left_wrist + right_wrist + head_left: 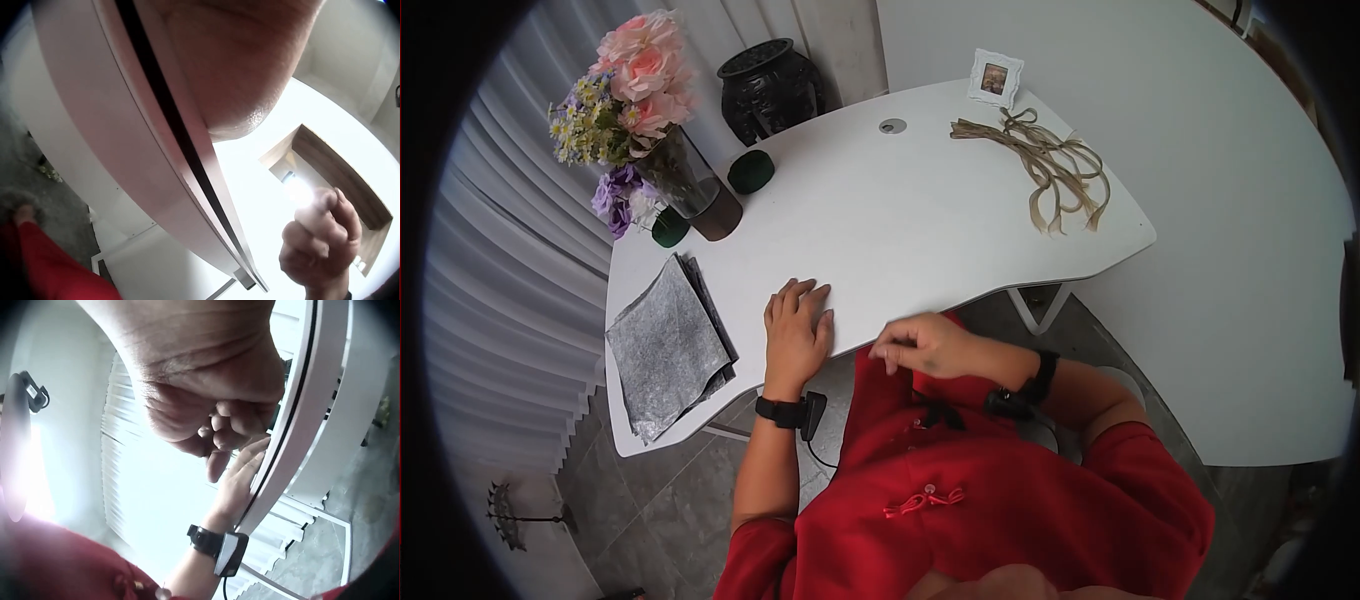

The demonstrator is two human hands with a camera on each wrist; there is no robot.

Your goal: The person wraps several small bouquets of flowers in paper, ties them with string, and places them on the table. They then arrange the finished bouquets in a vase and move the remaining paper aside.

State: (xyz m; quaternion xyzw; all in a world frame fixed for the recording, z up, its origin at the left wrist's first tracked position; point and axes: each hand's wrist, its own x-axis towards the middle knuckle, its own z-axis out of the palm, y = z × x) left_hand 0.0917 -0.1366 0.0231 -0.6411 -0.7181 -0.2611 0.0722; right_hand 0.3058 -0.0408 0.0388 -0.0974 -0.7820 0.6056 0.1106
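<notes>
My left hand (797, 330) rests palm down on the white table (850, 240) near its front edge, fingers extended and a little bent. My right hand (925, 343) hovers at the table's edge over my lap, with its fingers loosely curled and nothing in them. The right wrist view shows the same bent fingers (219, 425) in front of the left hand. Nearest to the left hand is a stack of grey, felt-like sheets (665, 350), dark ones showing beneath the top sheet. Beige-brown ribbon-like strands (1050, 165) lie bundled at the far right.
A glass vase (690, 185) of pink, yellow and purple flowers stands at the table's left, beside two dark green round pieces (751, 172). A white picture frame (996, 78) stands at the back right near a round cable grommet (892, 126). Behind the table is a black pot (770, 90).
</notes>
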